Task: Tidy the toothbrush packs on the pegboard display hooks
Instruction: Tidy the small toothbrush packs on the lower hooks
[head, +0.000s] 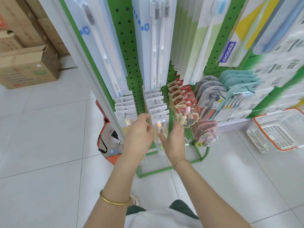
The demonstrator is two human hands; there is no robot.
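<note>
Hands: left hand [139, 134] fingers curled | right hand [176, 139] fingers spread | flat card toothbrush packs [160, 119] between

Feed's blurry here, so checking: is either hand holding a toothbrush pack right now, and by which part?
Left hand fingertips meet the left edge of the front white two-brush pack; a firm pinch cannot be told. Right hand is open beside it, holding nothing.

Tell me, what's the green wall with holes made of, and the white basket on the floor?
The green pegboard looks like painted metal: smooth, even colour, with neat rows of punched holes. The white basket with the orange rim looks like moulded plastic, its walls a fine, regular mesh. Neither can be confirmed by sight alone.
</note>
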